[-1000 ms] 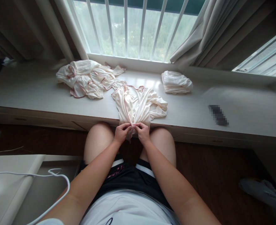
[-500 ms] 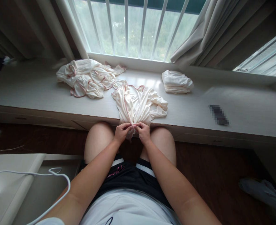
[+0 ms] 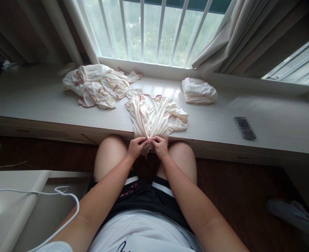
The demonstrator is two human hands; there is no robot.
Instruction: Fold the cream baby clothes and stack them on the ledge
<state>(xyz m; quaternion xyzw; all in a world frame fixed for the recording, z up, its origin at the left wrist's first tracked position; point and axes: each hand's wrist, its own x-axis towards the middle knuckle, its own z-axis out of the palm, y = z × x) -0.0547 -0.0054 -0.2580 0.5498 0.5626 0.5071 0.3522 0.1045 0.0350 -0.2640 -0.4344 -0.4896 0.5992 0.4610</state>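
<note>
Fingers (image 3: pixel 144 140) of left hand (image 3: pixel 135 148) and right hand (image 3: pixel 160 148) pinched close on cream, pink-trimmed fabric garment (image 3: pixel 156 115), tips nearly meeting; garment sprawled rumpled across pale wood-grain ledge (image 3: pixel 209 120), gathered end hung over front edge.

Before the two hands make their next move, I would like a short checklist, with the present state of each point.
1. Left hand grips the creased cream fabric garment with pink edging: ok, fingers pinch its near end.
2. Right hand grips it also: ok, fingertips close beside the left's.
3. Garment lies wholly on the long pale flat ledge: not ok, its near end hangs past the front edge.
4. Garment is separate from the crumpled cream fabric heap with pink trim: cannot tell, their edges meet.
5. Neatly folded white cloth bundle is apart from the garment: ok, a gap shows.
</note>
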